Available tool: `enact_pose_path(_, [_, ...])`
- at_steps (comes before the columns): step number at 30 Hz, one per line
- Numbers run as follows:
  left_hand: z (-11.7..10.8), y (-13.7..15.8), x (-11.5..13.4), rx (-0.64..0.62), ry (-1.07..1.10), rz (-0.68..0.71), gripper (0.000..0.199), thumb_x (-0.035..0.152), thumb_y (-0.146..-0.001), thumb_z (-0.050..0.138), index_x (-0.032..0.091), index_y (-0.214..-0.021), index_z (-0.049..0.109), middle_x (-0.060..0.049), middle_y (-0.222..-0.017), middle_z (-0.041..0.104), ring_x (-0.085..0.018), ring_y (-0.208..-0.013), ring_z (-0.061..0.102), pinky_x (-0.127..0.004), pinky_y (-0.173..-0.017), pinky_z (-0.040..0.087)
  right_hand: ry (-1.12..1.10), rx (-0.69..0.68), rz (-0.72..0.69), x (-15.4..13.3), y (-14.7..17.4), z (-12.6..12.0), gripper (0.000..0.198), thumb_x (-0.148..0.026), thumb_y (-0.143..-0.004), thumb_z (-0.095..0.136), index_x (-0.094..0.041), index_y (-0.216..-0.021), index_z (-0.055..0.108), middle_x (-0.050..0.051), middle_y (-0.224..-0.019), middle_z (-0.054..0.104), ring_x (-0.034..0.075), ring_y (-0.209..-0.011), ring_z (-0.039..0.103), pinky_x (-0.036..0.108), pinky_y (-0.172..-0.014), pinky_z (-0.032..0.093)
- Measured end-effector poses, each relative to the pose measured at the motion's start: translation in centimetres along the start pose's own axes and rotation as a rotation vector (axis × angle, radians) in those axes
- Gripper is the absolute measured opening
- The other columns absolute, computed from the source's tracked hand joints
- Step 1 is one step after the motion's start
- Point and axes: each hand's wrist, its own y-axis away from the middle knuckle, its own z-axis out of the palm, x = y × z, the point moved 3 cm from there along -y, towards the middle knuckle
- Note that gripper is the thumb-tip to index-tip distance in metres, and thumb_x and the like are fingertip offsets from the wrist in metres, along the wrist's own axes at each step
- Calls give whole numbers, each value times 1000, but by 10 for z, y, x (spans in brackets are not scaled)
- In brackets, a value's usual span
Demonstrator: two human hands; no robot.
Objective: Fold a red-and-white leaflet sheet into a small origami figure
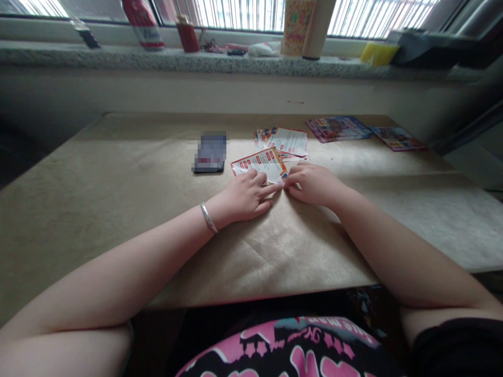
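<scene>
A white printed card packet (259, 161) with a red and orange border lies flat on the table. My left hand (247, 197), with a silver bangle at the wrist, rests across its near edge with the fingers apart. At the packet's near right corner, the thumb and fingertips of my right hand (314, 183) are pinched together on the edge. The fingertips of both hands almost meet there. Just behind lies a loose pile of similar white packets (288, 140), partly overlapping each other.
A dark phone-like object (211, 153), blurred, lies left of the packets. Colourful purple-blue packets (340, 128) and a smaller stack (397, 138) lie at the back right. Bottles, a tall cup (297, 26) and a yellow item (379, 53) stand on the stone windowsill (220, 63).
</scene>
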Motion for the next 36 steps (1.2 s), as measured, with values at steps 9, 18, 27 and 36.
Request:
enact_pose_path(9, [-6, 0, -4, -3, 57, -9, 42, 38, -98, 42, 23, -135, 57, -12, -114, 60, -27, -105, 55, -41, -97, 44, -12, -4, 37, -1, -1, 0, 22, -23, -83, 55, -22, -86, 77, 5, -95, 72, 21, -90, 63, 32, -77, 43])
enact_pose_path(18, [-9, 5, -13, -27, 110, -24, 36, 31, -99, 39, 18, -122, 63, -12, -112, 62, -24, -100, 59, -39, -94, 49, -24, 12, 46, 1, -1, 1, 21, -24, -82, 56, -22, -84, 76, 5, -94, 72, 21, -89, 63, 31, -73, 41])
enact_pose_path(27, [-12, 9, -14, 19, 90, -21, 34, 28, -97, 42, 18, -119, 66, -12, -115, 66, -25, -106, 60, -41, -96, 48, -31, 11, 44, 1, 0, 1, 21, -23, -82, 56, -22, -83, 76, 4, -94, 72, 21, -90, 63, 31, -72, 42])
enact_pose_path(36, [-9, 17, -21, 47, 136, 30, 40, 29, -95, 48, 19, -132, 61, -7, -133, 64, -24, -123, 57, -42, -109, 43, -38, -1, 47, 0, 0, 0, 21, -23, -82, 55, -22, -85, 76, 5, -95, 73, 21, -91, 63, 31, -74, 42])
